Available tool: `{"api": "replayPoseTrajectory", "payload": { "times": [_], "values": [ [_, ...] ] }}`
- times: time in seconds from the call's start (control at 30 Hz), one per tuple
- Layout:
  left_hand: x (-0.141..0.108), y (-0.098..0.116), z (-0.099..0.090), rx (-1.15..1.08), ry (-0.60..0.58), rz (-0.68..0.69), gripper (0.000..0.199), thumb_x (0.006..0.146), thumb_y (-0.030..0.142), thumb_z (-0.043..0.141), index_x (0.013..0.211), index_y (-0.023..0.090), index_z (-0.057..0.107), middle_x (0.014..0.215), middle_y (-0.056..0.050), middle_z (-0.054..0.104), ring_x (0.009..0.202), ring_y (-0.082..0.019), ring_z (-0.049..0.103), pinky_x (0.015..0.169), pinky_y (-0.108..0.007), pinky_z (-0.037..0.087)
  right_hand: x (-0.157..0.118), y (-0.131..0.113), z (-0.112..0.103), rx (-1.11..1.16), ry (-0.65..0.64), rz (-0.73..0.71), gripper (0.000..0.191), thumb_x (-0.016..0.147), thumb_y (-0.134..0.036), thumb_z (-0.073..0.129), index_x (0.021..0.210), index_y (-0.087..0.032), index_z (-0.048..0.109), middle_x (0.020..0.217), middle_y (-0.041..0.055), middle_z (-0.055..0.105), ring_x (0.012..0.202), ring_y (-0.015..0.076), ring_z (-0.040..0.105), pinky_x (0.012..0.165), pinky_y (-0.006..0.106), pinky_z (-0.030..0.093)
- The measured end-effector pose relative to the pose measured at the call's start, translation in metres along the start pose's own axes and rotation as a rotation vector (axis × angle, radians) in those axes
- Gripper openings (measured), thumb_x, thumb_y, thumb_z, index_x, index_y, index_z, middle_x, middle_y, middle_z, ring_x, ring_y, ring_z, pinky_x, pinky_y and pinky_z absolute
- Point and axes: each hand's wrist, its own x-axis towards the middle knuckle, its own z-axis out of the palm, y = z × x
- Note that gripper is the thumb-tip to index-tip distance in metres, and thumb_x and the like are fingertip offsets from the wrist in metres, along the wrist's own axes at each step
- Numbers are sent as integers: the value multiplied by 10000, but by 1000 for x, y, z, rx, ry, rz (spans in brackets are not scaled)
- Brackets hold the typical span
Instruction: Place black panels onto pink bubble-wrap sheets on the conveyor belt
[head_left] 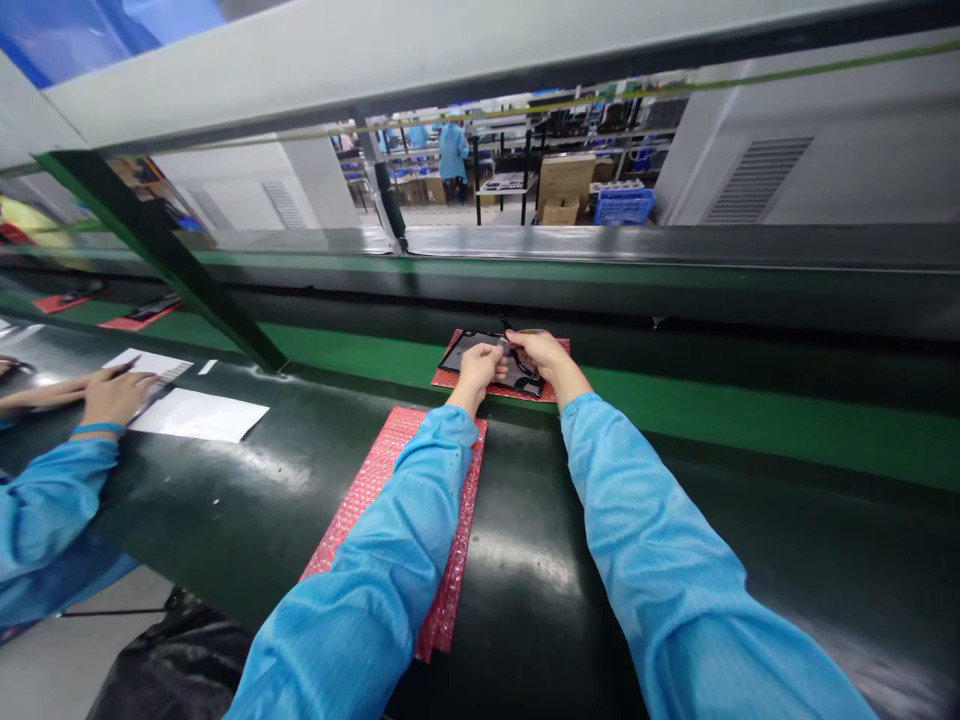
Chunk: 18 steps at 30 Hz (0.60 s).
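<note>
Hands are seen at the far edge of the dark workbench (525, 560), where a dark flat panel (480, 352) lies on a red bubble-wrap pad (450, 378) on the green conveyor belt (750, 410); the left hand (480, 365) is closed on the panel's near edge, and the right hand (541, 352) is pinched on a thin black part at its top. A 2nd red bubble-wrap sheet (390, 470) is lain on under the left sleeve, and toward the left edge a co-worker's hand (112, 395) is rested on white papers (199, 415).
</note>
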Motion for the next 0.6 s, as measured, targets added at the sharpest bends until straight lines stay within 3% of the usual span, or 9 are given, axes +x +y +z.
{"api": "replayPoseTrajectory", "payload": {
  "times": [0.13, 0.27, 0.43, 0.5, 0.6],
  "values": [
    [-1, 10, -38, 164, 95, 24, 233, 1086, 237, 651, 878, 167, 575, 747, -9, 648, 533, -120, 617, 589, -240, 534, -17, -5, -23, -140, 141, 0, 310, 1033, -388, 725, 847, -141, 745, 857, 80, 731, 826, 223, 660, 738, 288, 487],
    [-19, 22, -116, 363, 226, 100, 64, 1016, 195, 700, 1003, 183, 639, 786, -12, 675, 607, -156, 655, 625, -255, 521, -54, 1, -57, -382, 283, -72, 236, 999, -311, 735, 828, -151, 763, 908, 85, 761, 886, 259, 695, 805, 321, 485],
    [-78, 20, -213, 607, 231, 214, 128, 921, 167, 726, 802, 206, 704, 828, -40, 718, 797, -220, 692, 833, -320, 548, -127, 12, -83, -637, 249, -55, 142, 880, -266, 685, 759, -215, 737, 879, 57, 765, 916, 293, 718, 826, 365, 506],
    [-109, 12, -234, 700, 235, 258, 125, 879, 150, 747, 780, 218, 715, 865, -58, 740, 927, -271, 707, 956, -363, 540, -160, 15, -84, -674, 199, -80, 170, 828, -356, 637, 717, -256, 719, 887, 64, 768, 924, 316, 723, 840, 411, 518],
    [-164, -2, -241, 812, 204, 314, 72, 864, 161, 767, 887, 230, 769, 1071, -94, 779, 1102, -314, 706, 1059, -395, 533, -209, 24, -78, -636, 91, -154, 263, 726, -567, 589, 705, -355, 742, 972, 99, 779, 960, 366, 722, 853, 510, 509]
  ]
}}
